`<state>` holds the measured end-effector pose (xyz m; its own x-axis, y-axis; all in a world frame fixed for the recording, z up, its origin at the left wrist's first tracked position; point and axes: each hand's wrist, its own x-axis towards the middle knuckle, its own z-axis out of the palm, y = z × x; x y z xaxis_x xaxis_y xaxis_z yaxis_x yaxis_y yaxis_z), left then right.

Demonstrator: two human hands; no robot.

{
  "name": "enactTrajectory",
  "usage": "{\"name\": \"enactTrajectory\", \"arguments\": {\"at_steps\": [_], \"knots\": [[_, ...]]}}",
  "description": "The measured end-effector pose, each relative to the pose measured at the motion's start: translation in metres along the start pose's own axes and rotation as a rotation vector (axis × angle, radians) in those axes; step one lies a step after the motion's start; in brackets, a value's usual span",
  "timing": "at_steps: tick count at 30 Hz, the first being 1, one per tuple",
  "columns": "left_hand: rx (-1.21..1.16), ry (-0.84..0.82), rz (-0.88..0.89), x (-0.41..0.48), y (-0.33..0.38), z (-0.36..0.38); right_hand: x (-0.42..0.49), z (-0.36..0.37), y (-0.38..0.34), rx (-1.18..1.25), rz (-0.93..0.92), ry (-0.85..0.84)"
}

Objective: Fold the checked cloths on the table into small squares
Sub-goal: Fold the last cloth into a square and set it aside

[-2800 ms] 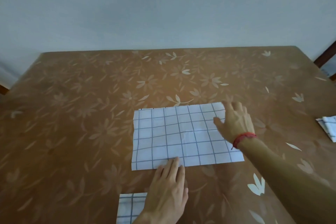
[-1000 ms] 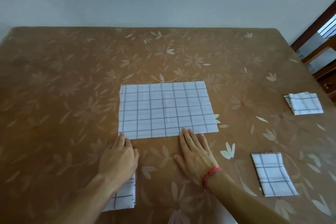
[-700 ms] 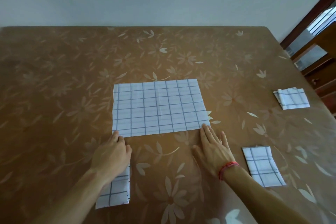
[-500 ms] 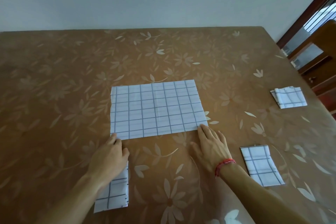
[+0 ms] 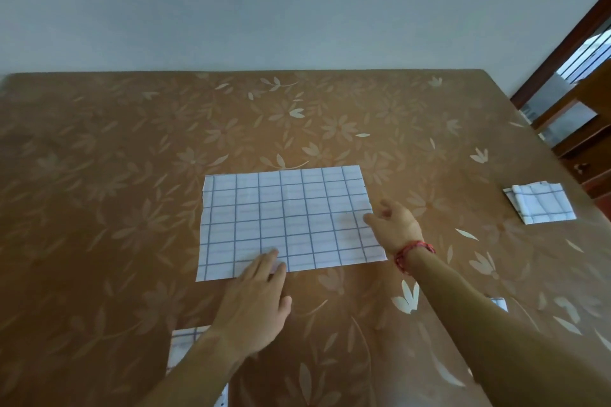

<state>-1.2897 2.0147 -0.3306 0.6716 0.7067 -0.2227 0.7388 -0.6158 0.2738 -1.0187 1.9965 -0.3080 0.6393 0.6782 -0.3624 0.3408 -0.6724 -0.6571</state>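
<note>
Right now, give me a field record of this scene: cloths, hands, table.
big cloth: checked, flat mid-table, a wide rectangle, not yet a small square
far cloth: folded, at the right edge, clear of both hands
near cloth: folded, partly under the left forearm
third cloth: only a corner shows behind the right forearm
left hand: fingers straight, tips resting on the big cloth's near edge
right hand: at the big cloth's right edge; blurred, grip unclear
table: brown floral cover

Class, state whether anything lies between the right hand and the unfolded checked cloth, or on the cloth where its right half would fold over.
Nothing visible stands between them: the right hand is at the right edge of the unfolded cloth. On the cloth, only the left hand rests its fingertips, at the near edge.
</note>
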Motion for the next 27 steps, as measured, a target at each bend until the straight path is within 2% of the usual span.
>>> {"name": "enactTrajectory", "arguments": {"at_steps": [7,15,18,23,27], "knots": [[-0.048,-0.022,0.005,0.000,-0.006,0.007,0.032,0.003,-0.021,0.399,0.206,-0.011],[-0.068,0.013,0.013,0.002,-0.007,0.007,0.042,0.001,-0.030,0.457,0.350,-0.126],[-0.070,0.023,0.024,0.001,-0.008,0.008,0.042,0.001,-0.028,0.446,0.350,-0.179],[-0.085,0.044,0.042,-0.001,-0.010,0.008,0.044,0.004,-0.022,0.290,0.189,-0.053],[-0.120,0.076,0.051,-0.002,-0.010,0.007,0.034,-0.003,-0.020,0.317,0.150,-0.033]]}}
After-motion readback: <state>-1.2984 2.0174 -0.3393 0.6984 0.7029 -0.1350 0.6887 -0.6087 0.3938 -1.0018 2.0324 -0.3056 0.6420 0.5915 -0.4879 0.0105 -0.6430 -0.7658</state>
